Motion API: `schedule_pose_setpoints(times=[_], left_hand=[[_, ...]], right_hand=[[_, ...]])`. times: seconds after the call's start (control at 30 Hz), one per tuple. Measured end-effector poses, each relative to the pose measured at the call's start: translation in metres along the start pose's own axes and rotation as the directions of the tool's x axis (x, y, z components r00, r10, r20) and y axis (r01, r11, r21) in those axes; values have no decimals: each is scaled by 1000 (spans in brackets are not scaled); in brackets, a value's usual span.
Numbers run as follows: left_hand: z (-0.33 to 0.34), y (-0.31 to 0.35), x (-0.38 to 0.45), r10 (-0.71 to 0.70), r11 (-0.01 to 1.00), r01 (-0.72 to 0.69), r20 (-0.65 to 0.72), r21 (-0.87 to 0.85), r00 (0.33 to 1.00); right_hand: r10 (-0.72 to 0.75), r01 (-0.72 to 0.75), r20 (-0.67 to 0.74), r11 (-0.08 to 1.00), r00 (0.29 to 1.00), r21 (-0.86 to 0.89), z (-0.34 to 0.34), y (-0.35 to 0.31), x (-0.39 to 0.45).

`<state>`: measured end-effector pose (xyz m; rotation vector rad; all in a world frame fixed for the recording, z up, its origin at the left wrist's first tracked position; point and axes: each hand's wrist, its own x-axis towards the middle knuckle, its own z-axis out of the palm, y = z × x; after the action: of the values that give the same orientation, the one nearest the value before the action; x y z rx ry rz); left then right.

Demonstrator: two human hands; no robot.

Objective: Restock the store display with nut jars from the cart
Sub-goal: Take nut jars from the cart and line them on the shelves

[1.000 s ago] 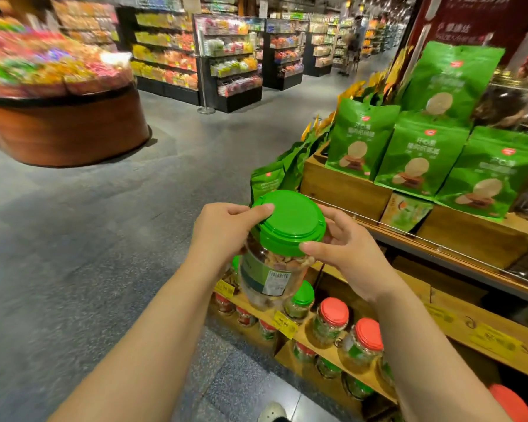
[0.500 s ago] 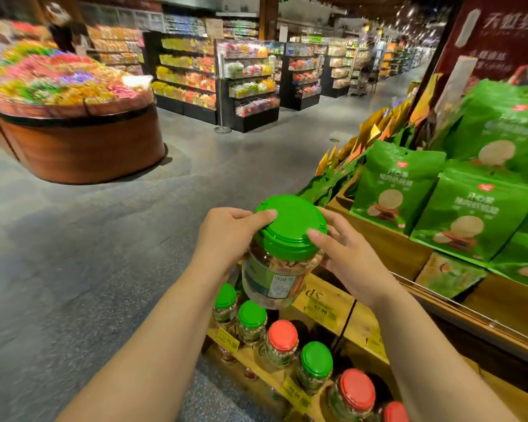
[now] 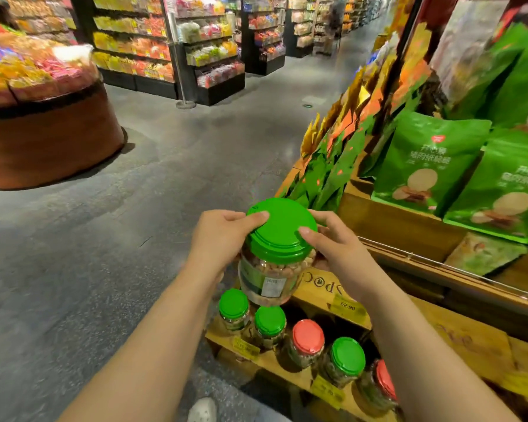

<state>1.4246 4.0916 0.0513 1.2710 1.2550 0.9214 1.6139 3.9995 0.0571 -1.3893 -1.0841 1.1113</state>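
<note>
**Q.** What does the figure show, taken from the largest element down?

**A.** A wooden store display (image 3: 400, 220) at right, with large green snack pouches (image 3: 424, 166) on its upper tier. On the low shelf (image 3: 290, 370) at its foot stands a row of small jars (image 3: 307, 342) with green and red lids. Above that row, held in the air, is the nut jar (image 3: 272, 269): clear plastic, filled with pale nuts, closed by a wide green lid (image 3: 282, 229).

**Q.** How is it held?

**A.** From both sides. The left hand (image 3: 220, 236) curls round the jar's shoulder, thumb lying on the lid's top. The right hand (image 3: 333, 248) grips the opposite side, thumb on the lid, fingers wrapped behind.

**Q.** How should it handle?

**A.** Judged from its fill, fairly heavy. The wall looks stiff but smooth, so probably slippery; it is unlikely to shatter, though a drop could crack the plastic. The ridged lid rim and the shoulder under it give the surest purchase. A palm beneath the base would carry the weight better when lowering it.

**Q.** What writing can be read?

**A.** A shelf tag (image 3: 348, 306) reads "62.90". Letters like "SPOC" are printed on the wood beside the jar. The pouches carry Chinese characters and a small red logo, too blurred to read reliably; the jar's label (image 3: 272, 284) is likewise illegible.
</note>
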Motion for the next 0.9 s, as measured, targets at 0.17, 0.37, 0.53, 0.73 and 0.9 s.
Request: schedule_pose_setpoints(times=[0.17,0.37,0.53,0.73,0.9], left_hand=[[-37,-20,73,13,998,-24,200,53,980],[-60,-63,149,-61,992,25,304,120,951],[-65,-84,180,-149,985,101,381,143,912],[-55,-129,213,-206,960,116,362,256,909],[-45,-191,235,-291,928,170,361,332,886]], right_hand=[[138,-137,-215,990,967,19,56,14,40],[236,-243,-396,969,887,32,107,30,80],[338,-344,-421,937,842,66,122,47,111],[453,-456,-441,883,775,107,120,106,150],[540,-538,-428,832,725,139,116,165,166]])
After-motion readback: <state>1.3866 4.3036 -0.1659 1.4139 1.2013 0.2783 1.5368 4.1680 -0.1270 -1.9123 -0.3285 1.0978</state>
